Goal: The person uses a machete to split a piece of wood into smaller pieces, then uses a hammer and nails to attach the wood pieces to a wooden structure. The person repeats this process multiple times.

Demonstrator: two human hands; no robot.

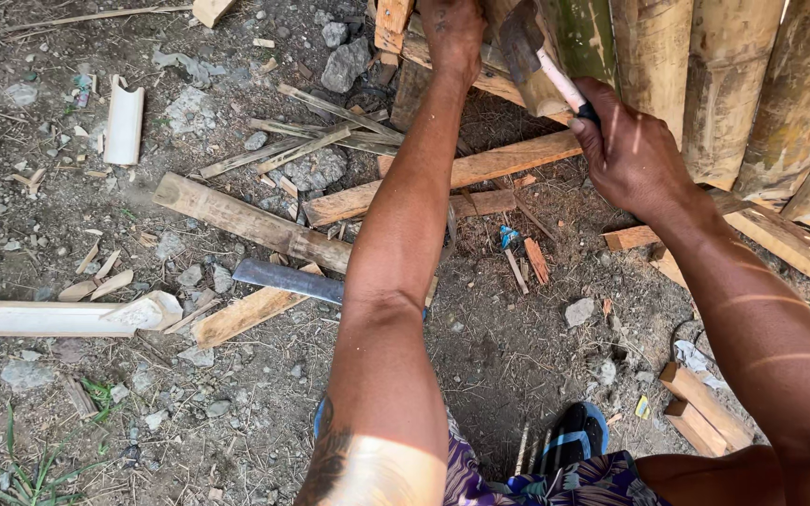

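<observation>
Head view, left to right: a loose machete blade (288, 279) lies on the dirt ground by my left forearm. My left hand (452, 37) presses wood scraps (392, 23) at the ground's top edge; I cannot tell its grip. My right hand (632, 155) clenches the hammer (541, 58) against the bamboo poles (714, 75). Risk, in my judgement: a glancing blow could strike the left fingers, since both hands sit near.

Both bare arms reach far forward; left hand (452, 37) pressed flat up top, right hand (632, 150) fisted tight, knuckles up.
</observation>
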